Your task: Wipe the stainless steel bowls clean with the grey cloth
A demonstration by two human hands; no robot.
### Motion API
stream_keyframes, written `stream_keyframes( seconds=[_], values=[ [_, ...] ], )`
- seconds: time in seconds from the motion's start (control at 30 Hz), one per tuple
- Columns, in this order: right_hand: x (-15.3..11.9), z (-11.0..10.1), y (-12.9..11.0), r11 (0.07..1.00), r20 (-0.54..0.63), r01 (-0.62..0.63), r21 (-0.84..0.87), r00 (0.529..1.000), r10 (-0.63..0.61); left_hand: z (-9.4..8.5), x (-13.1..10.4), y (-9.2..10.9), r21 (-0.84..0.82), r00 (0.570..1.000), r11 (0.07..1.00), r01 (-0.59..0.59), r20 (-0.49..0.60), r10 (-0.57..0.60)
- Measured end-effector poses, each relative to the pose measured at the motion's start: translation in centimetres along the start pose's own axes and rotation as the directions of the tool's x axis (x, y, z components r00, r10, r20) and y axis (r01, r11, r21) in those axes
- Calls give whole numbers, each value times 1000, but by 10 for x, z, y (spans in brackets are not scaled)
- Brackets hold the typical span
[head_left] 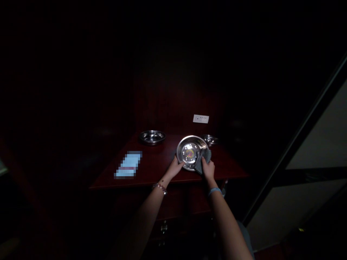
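And the metal bowl [189,147] is up, tilted toward us over the worktop [157,162]! Left hand [175,168], grip clamped on its near-left rim; right hand [208,170], grip closed on the grey cloth [200,164], pressing its right side. Both forearms [150,209] stretch forward, converging. A second bowl [152,137] sits back left.

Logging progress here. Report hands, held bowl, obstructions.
Left hand gripping metal bowl. Right hand holding gray cloth at its right side. Nothing visibly in the way.
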State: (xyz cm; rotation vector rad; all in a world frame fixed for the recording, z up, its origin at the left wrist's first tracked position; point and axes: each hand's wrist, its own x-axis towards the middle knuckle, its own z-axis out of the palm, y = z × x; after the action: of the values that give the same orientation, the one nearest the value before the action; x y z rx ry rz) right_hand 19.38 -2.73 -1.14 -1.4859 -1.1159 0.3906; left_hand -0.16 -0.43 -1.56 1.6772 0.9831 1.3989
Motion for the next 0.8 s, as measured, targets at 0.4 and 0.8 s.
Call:
stream_keyframes(
  seconds=[0.4,0.8],
  values=[
    [-4,-4,-9,1000,-17,-16,27,1000,16,0,-2,17,-189,972,968,164,-138,-191],
    [-6,-5,-14,994,-35,-29,103,999,33,0,3,1,-224,969,959,171,-140,-205]
  ],
)
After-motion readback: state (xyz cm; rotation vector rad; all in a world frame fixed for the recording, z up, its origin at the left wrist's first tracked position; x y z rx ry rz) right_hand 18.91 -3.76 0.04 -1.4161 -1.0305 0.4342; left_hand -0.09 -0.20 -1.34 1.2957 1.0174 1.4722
